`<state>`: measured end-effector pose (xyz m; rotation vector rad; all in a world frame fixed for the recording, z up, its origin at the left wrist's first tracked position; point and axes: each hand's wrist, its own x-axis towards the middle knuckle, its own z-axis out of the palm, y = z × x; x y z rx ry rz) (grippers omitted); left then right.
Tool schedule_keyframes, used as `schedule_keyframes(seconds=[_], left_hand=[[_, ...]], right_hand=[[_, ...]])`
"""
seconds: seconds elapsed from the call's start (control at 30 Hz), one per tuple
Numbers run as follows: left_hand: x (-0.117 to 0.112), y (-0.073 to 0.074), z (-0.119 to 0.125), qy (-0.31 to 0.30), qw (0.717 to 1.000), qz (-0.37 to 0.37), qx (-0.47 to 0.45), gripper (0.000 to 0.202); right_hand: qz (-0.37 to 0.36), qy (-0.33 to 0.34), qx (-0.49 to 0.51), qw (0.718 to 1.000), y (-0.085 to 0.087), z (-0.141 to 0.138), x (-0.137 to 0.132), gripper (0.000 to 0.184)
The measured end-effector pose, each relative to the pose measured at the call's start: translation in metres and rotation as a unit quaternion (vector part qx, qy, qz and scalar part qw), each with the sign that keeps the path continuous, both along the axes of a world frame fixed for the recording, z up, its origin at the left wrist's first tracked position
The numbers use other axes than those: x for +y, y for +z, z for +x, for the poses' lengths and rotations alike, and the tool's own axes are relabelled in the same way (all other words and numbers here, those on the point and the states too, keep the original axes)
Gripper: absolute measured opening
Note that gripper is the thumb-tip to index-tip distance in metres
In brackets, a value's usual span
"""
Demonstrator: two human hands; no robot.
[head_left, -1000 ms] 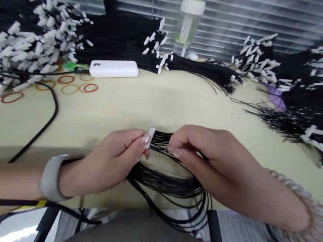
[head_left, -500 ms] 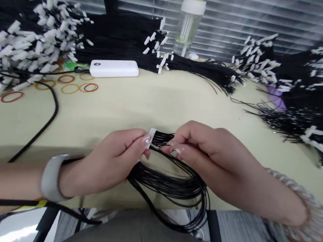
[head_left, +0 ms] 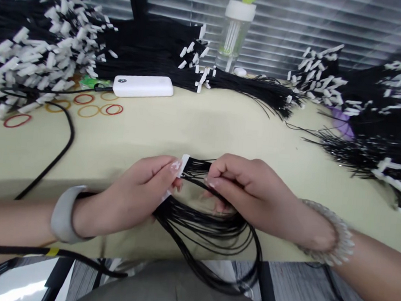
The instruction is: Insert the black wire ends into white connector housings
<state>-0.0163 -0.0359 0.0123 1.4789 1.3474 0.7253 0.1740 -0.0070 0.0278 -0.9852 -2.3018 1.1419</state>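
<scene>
My left hand (head_left: pixel 141 190) pinches a white plug connector (head_left: pixel 184 164) between thumb and fingers. Thin black wires (head_left: pixel 197 167) run out of the connector's right side. Those wires pass into my right hand (head_left: pixel 249 187), whose thumb and forefinger are closed on them close to the connector. Below both hands the black wire bundle (head_left: pixel 211 221) curves in a loop that hangs past the table's front edge. Part of a second white connector (head_left: pixel 166 195) shows under my left hand, at the loop's other end.
Heaps of black wires with white connectors lie at the left (head_left: pixel 28 65), the back and the right (head_left: pixel 322 77). A white power bank (head_left: pixel 143 86) with a black cable sits near several rubber bands (head_left: pixel 89 110). A clear bottle (head_left: pixel 233 36) stands behind, before window blinds.
My right hand has turned and shifted slightly left along the wires. My left hand and the connector have moved a little left and up.
</scene>
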Motion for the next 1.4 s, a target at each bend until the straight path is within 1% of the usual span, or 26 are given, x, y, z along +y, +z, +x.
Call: schedule_keyframes(seconds=[0.03,0.1,0.17,0.27,0.4,0.57,0.67,0.8,0.87,1.0,1.07,1.2,1.33,1.4], left_hand=[[0.000,0.000,0.000,0.008,1.000,-0.012,-0.014,0.033],[0.000,-0.001,-0.001,0.020,0.999,-0.023,-0.031,0.032],[0.000,-0.001,-0.001,0.027,0.999,-0.024,-0.031,0.032],[0.000,-0.001,-0.001,0.028,0.999,-0.025,-0.028,0.033],[0.001,0.000,-0.001,0.027,0.999,-0.023,-0.012,0.035],[0.001,0.001,-0.001,0.021,1.000,-0.020,0.000,0.037],[0.000,0.002,-0.001,0.017,1.000,-0.023,0.001,0.037],[0.000,0.004,0.000,0.012,0.999,-0.029,0.024,0.037],[0.000,0.004,0.000,0.011,0.999,-0.025,0.030,0.038],[0.000,0.002,-0.001,0.008,0.999,-0.014,0.028,0.037],[0.001,0.001,-0.001,0.003,0.999,0.003,0.041,0.036],[0.001,0.002,0.000,-0.021,0.996,0.045,0.070,0.036],[0.001,0.003,0.000,-0.028,0.995,0.057,0.079,0.035],[0.001,0.002,0.000,-0.033,0.994,0.064,0.084,0.035]], right_hand=[[0.064,-0.003,-0.007,0.998,-0.002,0.001,0.003,0.011],[0.181,-0.009,-0.017,0.983,-0.004,0.003,0.008,0.008],[0.263,-0.003,-0.029,0.964,-0.005,0.005,0.011,0.007],[0.343,0.018,-0.048,0.938,-0.005,0.008,0.011,0.007],[0.409,0.032,-0.073,0.909,-0.006,0.008,0.006,0.007],[0.454,0.058,-0.099,0.884,-0.005,0.008,0.004,0.010],[0.466,0.064,-0.112,0.876,-0.005,0.009,0.005,0.012],[0.481,0.069,-0.123,0.865,-0.007,0.010,0.006,0.010],[0.502,0.075,-0.131,0.851,-0.007,0.010,0.004,0.010],[0.557,0.090,-0.156,0.811,-0.001,0.008,-0.001,0.013],[0.576,0.082,-0.148,0.799,0.002,0.006,-0.003,0.014],[0.595,0.075,-0.123,0.791,0.001,0.001,-0.004,0.017],[0.580,0.076,-0.126,0.801,-0.003,-0.003,-0.003,0.021],[0.582,0.083,-0.123,0.799,-0.003,-0.003,-0.004,0.020]])
